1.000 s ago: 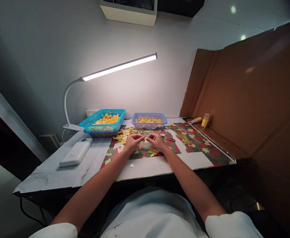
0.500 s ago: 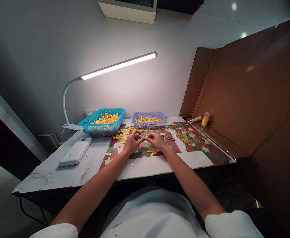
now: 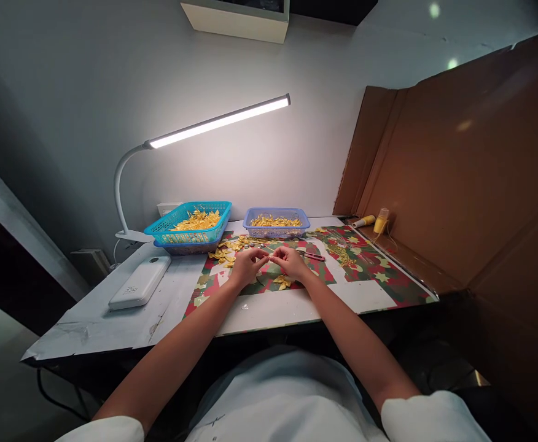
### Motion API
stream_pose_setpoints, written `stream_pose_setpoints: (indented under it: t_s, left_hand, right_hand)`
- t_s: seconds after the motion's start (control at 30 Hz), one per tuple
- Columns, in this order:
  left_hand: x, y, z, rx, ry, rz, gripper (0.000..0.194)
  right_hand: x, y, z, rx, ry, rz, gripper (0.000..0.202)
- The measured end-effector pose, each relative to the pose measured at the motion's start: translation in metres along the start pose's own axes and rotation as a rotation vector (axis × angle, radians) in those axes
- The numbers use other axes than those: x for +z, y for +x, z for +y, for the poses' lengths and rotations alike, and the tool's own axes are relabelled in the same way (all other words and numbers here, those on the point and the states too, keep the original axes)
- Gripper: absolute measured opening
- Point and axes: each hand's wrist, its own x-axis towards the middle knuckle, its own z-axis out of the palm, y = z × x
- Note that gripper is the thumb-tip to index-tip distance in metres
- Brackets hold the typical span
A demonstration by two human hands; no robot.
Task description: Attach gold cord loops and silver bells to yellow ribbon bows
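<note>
Near, a yellow bow (image 3: 282, 283) lies on the mat (image 3: 402, 293); just beyond, left hand (image 3: 247, 266) and right hand (image 3: 290, 263) meet, both pinched narrow, anything between too small to tell! Pink tool (image 3: 314, 256) to the right, purple basket (image 3: 276, 232) far, blue basket (image 3: 183, 236) far left.

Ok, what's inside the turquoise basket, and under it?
Inside the turquoise basket is a heap of yellow pieces; the top ones cover those deeper down. Under it sits a darker blue basket, whose inside is hidden.
</note>
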Motion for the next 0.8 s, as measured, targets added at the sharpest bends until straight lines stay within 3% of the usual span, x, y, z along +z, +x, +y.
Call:
stream_pose_setpoints:
  t_s: [0.8]
  left_hand:
    - [0.0000, -0.0007, -0.0027, 0.006, 0.032, -0.010, 0.014]
  right_hand:
    - [0.0000, -0.0023, -0.0008, 0.015, -0.003, -0.007, 0.028]
